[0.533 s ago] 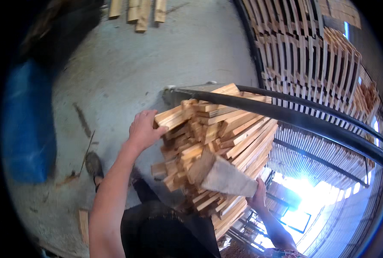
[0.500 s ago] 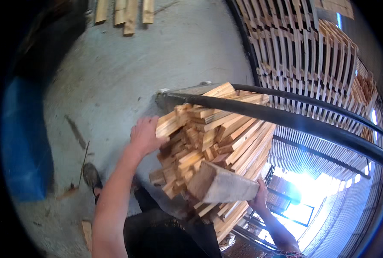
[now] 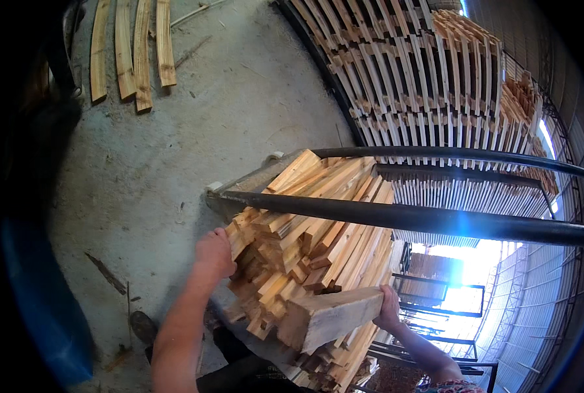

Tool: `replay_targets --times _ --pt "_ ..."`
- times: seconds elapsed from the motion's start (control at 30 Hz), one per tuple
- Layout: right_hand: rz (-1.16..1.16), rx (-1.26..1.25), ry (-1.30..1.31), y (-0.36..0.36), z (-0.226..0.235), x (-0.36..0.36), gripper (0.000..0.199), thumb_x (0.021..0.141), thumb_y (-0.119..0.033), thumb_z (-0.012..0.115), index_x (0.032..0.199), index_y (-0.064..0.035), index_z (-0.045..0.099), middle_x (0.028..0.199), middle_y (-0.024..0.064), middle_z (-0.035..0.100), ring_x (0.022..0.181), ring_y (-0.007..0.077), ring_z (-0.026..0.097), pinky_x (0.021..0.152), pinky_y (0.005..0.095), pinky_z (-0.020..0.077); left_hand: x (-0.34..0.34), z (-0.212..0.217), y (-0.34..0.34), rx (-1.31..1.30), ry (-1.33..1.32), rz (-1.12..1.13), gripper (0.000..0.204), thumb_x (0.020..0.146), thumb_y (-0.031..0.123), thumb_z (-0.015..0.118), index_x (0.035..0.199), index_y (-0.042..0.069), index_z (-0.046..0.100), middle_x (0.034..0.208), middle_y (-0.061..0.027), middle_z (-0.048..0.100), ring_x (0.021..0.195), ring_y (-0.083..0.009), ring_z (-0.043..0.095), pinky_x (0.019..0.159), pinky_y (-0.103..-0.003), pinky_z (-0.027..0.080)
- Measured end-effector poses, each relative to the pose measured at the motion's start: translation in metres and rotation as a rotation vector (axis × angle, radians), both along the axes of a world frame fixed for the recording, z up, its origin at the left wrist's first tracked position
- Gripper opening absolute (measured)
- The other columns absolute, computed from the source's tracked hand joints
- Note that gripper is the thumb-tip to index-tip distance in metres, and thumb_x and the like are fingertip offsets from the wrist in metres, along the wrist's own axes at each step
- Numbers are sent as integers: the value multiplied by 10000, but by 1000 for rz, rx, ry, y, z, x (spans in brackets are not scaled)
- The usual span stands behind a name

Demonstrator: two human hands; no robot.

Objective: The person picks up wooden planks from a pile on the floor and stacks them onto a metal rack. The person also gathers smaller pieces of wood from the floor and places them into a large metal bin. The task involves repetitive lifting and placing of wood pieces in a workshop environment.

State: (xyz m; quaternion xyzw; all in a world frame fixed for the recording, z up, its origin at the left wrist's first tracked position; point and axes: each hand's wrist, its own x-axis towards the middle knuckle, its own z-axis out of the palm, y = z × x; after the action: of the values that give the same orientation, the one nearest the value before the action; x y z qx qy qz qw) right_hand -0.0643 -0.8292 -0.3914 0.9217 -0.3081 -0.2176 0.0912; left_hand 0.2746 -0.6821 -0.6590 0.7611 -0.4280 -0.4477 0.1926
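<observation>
A stack of pale wooden slats (image 3: 318, 223) lies in a dark metal rack (image 3: 410, 217) in front of me. My left hand (image 3: 213, 252) presses flat against the near ends of the slats on the stack's left side. My right hand (image 3: 390, 308) grips the far side of a thick wooden block (image 3: 328, 318), which sits at the low front of the stack with its cut end toward me. My forearms come up from the lower edge.
Bare concrete floor (image 3: 174, 150) stretches left of the rack. Three curved planks (image 3: 131, 52) lie on it at top left. Large piles of stacked slats (image 3: 436, 78) fill the upper right. Something blue (image 3: 43, 308) sits at lower left. My shoe (image 3: 144, 325) shows below.
The view has shifted, so the rack and stack sit higher in the picture. My left hand stays on the slat ends and my right hand keeps hold of the block.
</observation>
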Motion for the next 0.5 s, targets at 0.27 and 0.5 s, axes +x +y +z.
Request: replay_targets --times 0.27,0.5 --pt "-40 22 -65 7 -8 1 832 474 -117 713 1163 -56 251 1097 199 374 1033 366 370 859 436 280 10 5 5 47 37 -74 598 575 270 694 965 -35 358 903 -177 518 852 -259 542 721 -313 453" --pt "-62 5 -148 14 -19 -13 787 478 -133 710 1135 -55 283 1085 191 381 1009 354 382 846 429 291 12 25 -1 51 6 2 566 571 251 690 956 -20 375 902 -176 528 847 -283 538 726 -333 446"
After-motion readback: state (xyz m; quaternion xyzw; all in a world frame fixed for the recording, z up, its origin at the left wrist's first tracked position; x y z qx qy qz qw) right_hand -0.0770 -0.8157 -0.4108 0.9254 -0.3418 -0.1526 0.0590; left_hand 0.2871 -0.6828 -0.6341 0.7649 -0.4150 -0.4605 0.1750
